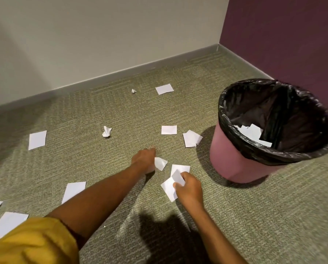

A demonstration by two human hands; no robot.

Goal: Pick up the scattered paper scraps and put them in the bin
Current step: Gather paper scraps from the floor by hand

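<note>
Several white paper scraps lie scattered across the olive-green woven carpet (254, 216). A flat rectangular scrap (164, 88) sits near the grey skirting board (102, 77), with a tiny crumpled wad (133, 90) just to its left. A larger crumpled ball (106, 131) lies nearer the middle. A small white rectangle (169, 129) and a loose stack of white sheets (192, 138) lie just beside the bin. Further left are a tilted white sheet (37, 140), a long white sheet (74, 191) partly hidden behind the left forearm, and two large pieces at the lower left edge (7, 224).

The round pink plastic bin (233, 162), lined with a black plastic bag (292, 119), stands on the carpet by the purple wall (283, 35). A few white scraps (252, 132) already lie inside it.

The left hand (143, 159) is down at the carpet with a bent white scrap (160, 163) sticking out from under it. The fingers are turned away from the camera, so it seems to pinch the scrap, though the exact hold is hidden. The right hand (189, 189), nearer the camera, has its fingers curled round a bunch of white paper pieces (180, 168), which fan out to the left of the knuckles, well short of the bin. A mustard-yellow sleeve (35, 242) covers the left upper arm.
</note>
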